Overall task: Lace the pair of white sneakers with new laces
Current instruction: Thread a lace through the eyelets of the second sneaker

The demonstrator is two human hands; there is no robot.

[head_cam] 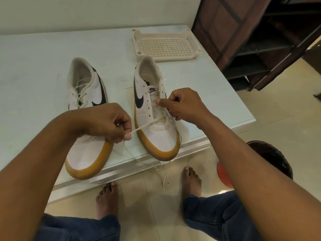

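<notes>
the left hand (111,122) covers the middle of the other sneaker (83,153), which lies left of the half-laced sneaker (156,134). its lower lacing cannot be seen; only crossed strands near its collar show. the right hand (184,105) hides the right row of eyelets on the half-laced sneaker. both forearms run out of the bottom of the view. right of the sneaker and below table level, a dark round thing (274,157) with a red part is half hidden behind the right arm, and i cannot tell what it is.

the left hand's fingers are curled, with thumb and forefinger pinching the lace (147,125). the lace runs taut from the sneaker's lowest eyelets out to the left. the right hand's fingers are curled too, pinching a strand at the right eyelets with the thumb lying over the tongue. a loose tail (164,180) drops from the sneaker's toe past the table edge.

just behind the sneaker's heel sits a cream perforated tray (192,40), its holed floor showing from wall to wall. the sneaker's own mouth shows its insole.

the sneaker's toe reaches the front edge of the glass-topped table (34,66). bare tabletop lies between the sneaker and the table's right edge. a dark shelf rack (260,40) stands behind and to the right.
</notes>
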